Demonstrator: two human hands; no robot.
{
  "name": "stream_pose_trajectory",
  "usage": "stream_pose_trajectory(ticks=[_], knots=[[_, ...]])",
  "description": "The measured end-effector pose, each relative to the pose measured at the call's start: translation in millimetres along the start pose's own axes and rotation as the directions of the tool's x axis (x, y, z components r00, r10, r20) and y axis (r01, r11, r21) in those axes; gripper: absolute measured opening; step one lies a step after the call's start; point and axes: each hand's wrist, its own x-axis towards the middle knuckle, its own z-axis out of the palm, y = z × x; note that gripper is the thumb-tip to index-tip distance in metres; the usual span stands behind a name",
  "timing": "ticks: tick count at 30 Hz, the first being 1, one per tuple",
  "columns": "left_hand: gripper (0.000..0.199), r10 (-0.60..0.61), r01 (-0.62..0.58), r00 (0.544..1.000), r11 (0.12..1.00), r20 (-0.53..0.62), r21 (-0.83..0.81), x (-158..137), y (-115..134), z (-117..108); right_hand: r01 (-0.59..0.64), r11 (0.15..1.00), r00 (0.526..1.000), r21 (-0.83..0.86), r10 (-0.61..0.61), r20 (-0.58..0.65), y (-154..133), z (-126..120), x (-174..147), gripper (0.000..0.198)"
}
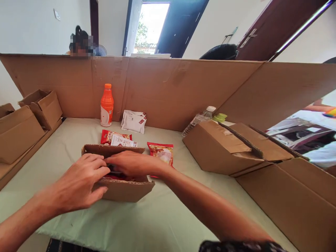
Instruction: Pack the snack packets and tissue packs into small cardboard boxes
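A small open cardboard box (126, 190) sits on the cloth-covered table in front of me, its top flaps standing up. My left hand (85, 176) grips its left end, thumb against the near side and fingers over the opening. My right hand (132, 162) reaches down into the box; its fingertips are hidden there. A bit of red packaging shows inside, below my right hand. Just behind the box lie a red snack packet (106, 136) and a white printed packet (123, 141). Another red snack packet (162, 152) rests to the right, partly behind my right wrist.
An orange bottle (106, 106) and white sachets (133, 121) stand and lie near the cardboard back wall (152, 92). A clear plastic bottle (196, 120) leans behind a larger carton (215, 147) on the right. More cardboard boxes (22, 131) line the left edge. A person's head shows beyond the wall.
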Motion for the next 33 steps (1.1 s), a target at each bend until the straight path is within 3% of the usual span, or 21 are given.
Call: stream_pose_trajectory(ticks=[1,3,5,7,11,16,18,21,24,26,28,31,33], knots=[[0.024,0.01,-0.01,0.99,1.0,-0.138,-0.001,-13.2,-2.5,1.9,0.0,0.994,0.982,0.11,0.021,-0.188,6.0,2.8,-20.6,0.039],[0.032,-0.054,0.052,0.935,0.999,-0.351,-0.013,-42.5,-8.5,9.2,-0.001,0.944,0.838,0.33,0.181,-0.515,19.3,15.3,-64.4,0.039],[0.038,-0.187,0.174,0.864,0.982,-0.467,-0.073,-68.3,-13.9,22.2,-0.023,0.913,0.727,0.408,0.295,-0.619,29.2,34.6,-100.7,0.032],[0.041,-0.321,0.275,0.794,0.947,-0.517,-0.165,-83.2,-15.8,39.2,0.007,0.913,0.695,0.407,0.288,-0.659,31.5,55.3,-120.3,0.032],[0.041,-0.51,0.336,0.694,0.854,-0.508,-0.397,-77.8,-7.1,67.1,0.1,0.954,0.682,0.284,0.142,-0.717,20.0,82.2,-109.7,0.045],[0.031,-0.515,0.321,0.744,0.834,-0.425,-0.449,-57.4,-1.0,66.7,0.16,0.974,0.597,0.163,0.036,-0.802,12.8,95.5,-78.1,0.023],[0.036,-0.562,0.366,0.751,0.791,-0.346,-0.491,-55.4,-3.9,62.7,0.115,0.98,0.542,0.163,0.076,-0.837,15.4,102.0,-73.8,0.027],[0.047,-0.651,0.44,0.711,0.708,-0.268,-0.553,-52.4,-8.7,63.2,-0.049,0.954,0.444,0.295,0.286,-0.85,19.8,112.8,-70.2,0.054],[0.047,-0.68,0.47,0.628,0.719,-0.379,-0.511,-45.5,-10.9,73.2,-0.075,0.83,0.441,0.552,0.524,-0.729,19.6,123.1,-63.5,0.076],[0.047,-0.647,0.459,0.579,0.762,-0.497,-0.457,-42.7,-11.3,82.4,-0.012,0.71,0.483,0.704,0.621,-0.618,16.8,130.4,-59.0,0.083],[0.045,-0.619,0.432,0.564,0.785,-0.546,-0.444,-44.7,-12.1,91.7,0.066,0.608,0.519,0.791,0.656,-0.548,13.5,137.7,-57.3,0.084],[0.039,-0.664,0.4,0.574,0.738,-0.478,-0.543,-55.1,-17.2,103.0,0.146,0.554,0.547,0.82,0.645,-0.533,14.4,142.8,-59.5,0.086],[0.051,-0.734,0.39,0.552,0.647,-0.396,-0.656,-60.7,-25.5,106.3,0.154,0.591,0.555,0.792,0.611,-0.564,22.2,137.3,-60.3,0.098]])
